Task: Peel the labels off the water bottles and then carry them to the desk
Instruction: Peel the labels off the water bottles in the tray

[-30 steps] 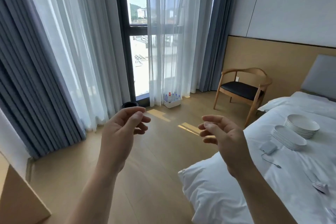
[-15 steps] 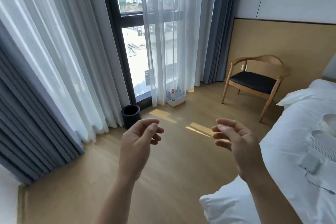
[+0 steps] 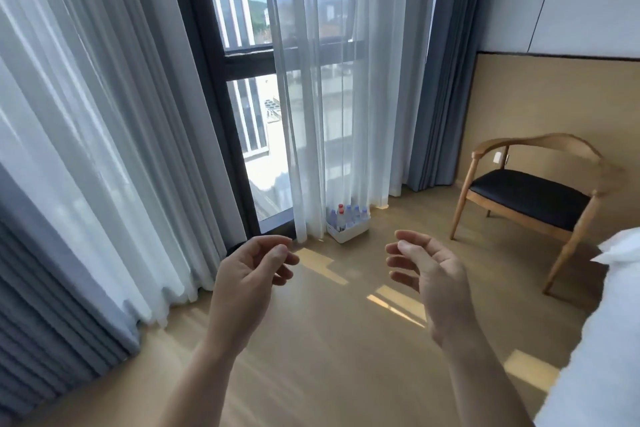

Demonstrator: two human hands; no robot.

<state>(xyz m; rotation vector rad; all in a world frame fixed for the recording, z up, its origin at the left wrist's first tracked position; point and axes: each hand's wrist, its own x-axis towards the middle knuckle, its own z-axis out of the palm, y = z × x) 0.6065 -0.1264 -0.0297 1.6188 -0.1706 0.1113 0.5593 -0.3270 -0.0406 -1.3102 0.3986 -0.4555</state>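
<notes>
Water bottles (image 3: 347,217) stand in a white tray (image 3: 348,235) by the curtain; left hand (image 3: 247,279) and right hand (image 3: 433,274) loosely curled, empty.

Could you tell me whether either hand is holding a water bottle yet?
No, the left hand and right hand are empty; the bottles stand in a white bin.

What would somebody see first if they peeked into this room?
Probably the two empty hands held up in the middle, the left hand and the right hand, fingers curled and holding nothing. Beyond them, a white bin of water bottles sits on the floor by the sheer curtain. A wooden chair stands at the right wall.
</notes>
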